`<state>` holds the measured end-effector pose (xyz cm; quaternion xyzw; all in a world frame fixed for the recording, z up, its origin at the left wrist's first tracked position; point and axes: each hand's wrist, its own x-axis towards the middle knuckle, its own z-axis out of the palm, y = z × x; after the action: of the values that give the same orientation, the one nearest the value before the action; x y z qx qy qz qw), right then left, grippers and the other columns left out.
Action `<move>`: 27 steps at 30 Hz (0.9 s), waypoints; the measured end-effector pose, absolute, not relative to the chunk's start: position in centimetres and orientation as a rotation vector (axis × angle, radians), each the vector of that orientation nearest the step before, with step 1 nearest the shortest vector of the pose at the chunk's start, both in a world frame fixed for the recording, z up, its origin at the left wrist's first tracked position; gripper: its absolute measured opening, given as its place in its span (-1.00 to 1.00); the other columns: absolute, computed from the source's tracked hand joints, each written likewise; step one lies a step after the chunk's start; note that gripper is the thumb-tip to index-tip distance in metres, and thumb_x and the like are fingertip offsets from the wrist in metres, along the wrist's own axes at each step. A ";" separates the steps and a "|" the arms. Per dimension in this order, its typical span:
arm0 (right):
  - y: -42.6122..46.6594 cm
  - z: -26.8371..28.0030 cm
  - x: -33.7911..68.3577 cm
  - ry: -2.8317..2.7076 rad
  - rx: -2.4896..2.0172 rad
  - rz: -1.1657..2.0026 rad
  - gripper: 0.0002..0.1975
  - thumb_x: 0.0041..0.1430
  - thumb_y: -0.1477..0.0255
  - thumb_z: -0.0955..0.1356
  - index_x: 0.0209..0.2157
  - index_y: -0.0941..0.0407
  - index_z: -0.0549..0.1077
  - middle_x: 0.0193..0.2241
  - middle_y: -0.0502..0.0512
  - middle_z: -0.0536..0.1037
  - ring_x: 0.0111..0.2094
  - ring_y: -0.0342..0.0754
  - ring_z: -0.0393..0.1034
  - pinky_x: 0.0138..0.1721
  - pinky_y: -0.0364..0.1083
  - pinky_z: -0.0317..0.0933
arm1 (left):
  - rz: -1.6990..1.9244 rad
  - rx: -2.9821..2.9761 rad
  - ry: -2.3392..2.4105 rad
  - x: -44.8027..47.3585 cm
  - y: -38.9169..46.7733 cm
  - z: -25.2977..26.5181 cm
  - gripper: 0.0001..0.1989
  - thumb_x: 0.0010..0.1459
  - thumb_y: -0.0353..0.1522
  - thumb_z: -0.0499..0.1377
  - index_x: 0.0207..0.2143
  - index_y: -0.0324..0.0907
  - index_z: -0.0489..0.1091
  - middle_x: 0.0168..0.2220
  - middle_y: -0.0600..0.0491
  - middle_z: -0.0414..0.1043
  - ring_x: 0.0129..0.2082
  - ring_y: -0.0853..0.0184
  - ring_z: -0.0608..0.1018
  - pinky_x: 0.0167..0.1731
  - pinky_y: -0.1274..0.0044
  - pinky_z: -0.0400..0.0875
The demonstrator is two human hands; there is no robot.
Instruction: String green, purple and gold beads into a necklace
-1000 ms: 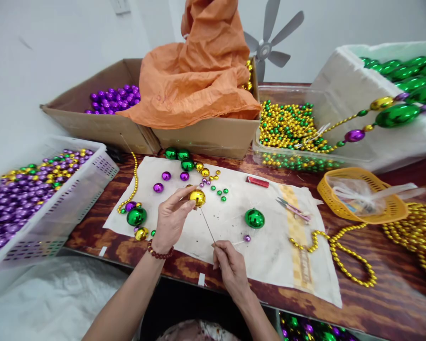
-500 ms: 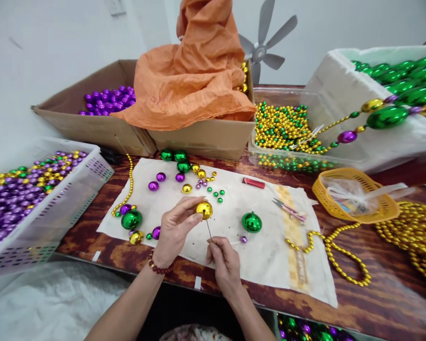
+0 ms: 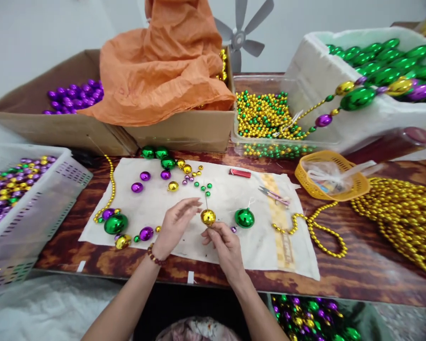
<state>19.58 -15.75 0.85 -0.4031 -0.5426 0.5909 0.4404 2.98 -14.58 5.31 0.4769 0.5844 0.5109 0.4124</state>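
A shiny gold bead sits on a thin needle, whose end sticks up out of the bead's top. Just below the bead, my right hand is closed in a pinch on the needle's lower part, which the fingers hide. My left hand is off the bead, close to its left side, with fingers stretched out and nothing in them. To the right, a large green bead with a white thread at its top lies on the white cloth, beside a small purple bead.
A partly strung gold strand with larger beads curves along the cloth's left. Loose beads, a red-handled tool and scissors lie on it. Around stand a white basket, cardboard boxes, a clear bin and a yellow basket.
The gold bead has gone down the needle, whose end now shows above it. My left hand has let go of the bead and opened. The view has shifted to the right.
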 end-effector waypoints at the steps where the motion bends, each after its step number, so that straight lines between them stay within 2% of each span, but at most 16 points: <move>1: -15.8 0.7 19.8 -1.311 -1.031 1.469 -0.83 0.33 0.32 0.31 -0.27 0.12 0.45 -0.45 0.04 0.61 -0.50 -0.11 0.52 -0.42 -0.15 0.37 | 1.247 1.291 1.536 2.8 -13.7 4.9 -0.74 0.25 -0.26 0.21 -0.06 -0.15 0.53 -0.12 -0.06 0.57 -0.18 0.24 0.60 -0.14 0.43 0.49; 6: -16.2 0.2 19.9 -1.208 -1.040 1.509 -0.81 0.29 0.28 0.34 -0.29 0.12 0.47 -0.48 0.05 0.62 -0.55 -0.11 0.51 -0.43 -0.14 0.40 | 0.873 1.860 1.742 3.2 -9.0 2.8 -0.76 0.23 -0.45 0.12 -0.12 -0.12 0.53 -0.16 -0.04 0.47 -0.19 0.24 0.53 -0.12 0.43 0.43; 12: -16.9 -0.4 20.0 -1.147 -1.084 1.530 -0.74 0.28 0.20 0.35 -0.31 0.12 0.45 -0.50 0.03 0.60 -0.56 -0.11 0.50 -0.49 -0.15 0.38 | 0.520 2.056 1.897 4.4 -7.4 1.9 -0.80 0.24 -0.45 0.10 -0.16 -0.12 0.49 -0.16 -0.05 0.39 -0.26 0.23 0.50 -0.29 0.47 0.36; 15: -17.0 -0.7 20.3 -1.123 -1.086 1.538 -0.74 0.27 0.20 0.36 -0.31 0.13 0.45 -0.51 0.03 0.59 -0.57 -0.11 0.50 -0.51 -0.16 0.37 | 0.689 1.937 1.882 4.0 -7.7 1.7 -0.86 0.21 -0.45 0.14 -0.22 -0.13 0.48 -0.16 -0.04 0.41 -0.27 0.25 0.51 -0.29 0.47 0.35; 18: -17.0 -0.8 20.4 -1.117 -1.075 1.543 -0.75 0.27 0.21 0.36 -0.31 0.13 0.46 -0.52 0.02 0.58 -0.57 -0.12 0.49 -0.50 -0.16 0.37 | 1.066 1.492 1.742 3.2 -8.2 2.0 -0.93 0.13 -0.39 0.24 -0.29 -0.16 0.46 -0.27 0.02 0.45 -0.37 0.32 0.53 -0.35 0.50 0.35; 21: -17.0 -0.9 20.5 -1.133 -1.071 1.554 -0.74 0.28 0.20 0.35 -0.30 0.12 0.48 -0.54 0.00 0.56 -0.59 -0.12 0.47 -0.51 -0.16 0.37 | 1.344 0.863 1.416 2.5 -9.2 3.3 -0.77 0.06 -0.28 0.33 -0.24 -0.18 0.46 -0.35 0.07 0.48 -0.44 0.38 0.57 -0.43 0.56 0.34; 24: -17.1 -1.1 20.6 -1.178 -1.051 1.563 -0.73 0.29 0.20 0.35 -0.30 0.13 0.49 -0.56 -0.02 0.53 -0.61 -0.13 0.45 -0.53 -0.16 0.37 | 1.390 0.558 1.130 2.0 -10.3 4.7 -0.68 0.04 -0.26 0.39 -0.17 -0.18 0.50 -0.27 0.04 0.56 -0.39 0.40 0.61 -0.38 0.58 0.39; 27: -17.2 -1.2 20.6 -1.248 -1.022 1.563 -0.75 0.30 0.23 0.34 -0.30 0.13 0.51 -0.58 -0.03 0.51 -0.61 -0.13 0.44 -0.53 -0.17 0.37 | 1.406 0.437 1.054 1.7 -10.9 5.4 -0.73 0.08 -0.26 0.38 -0.19 -0.19 0.54 -0.30 0.03 0.59 -0.40 0.40 0.61 -0.33 0.56 0.45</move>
<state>20.63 -17.19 -1.24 -0.4104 -0.5008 0.6272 0.4330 1.66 -10.87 5.40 0.1897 0.4579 0.6110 0.6173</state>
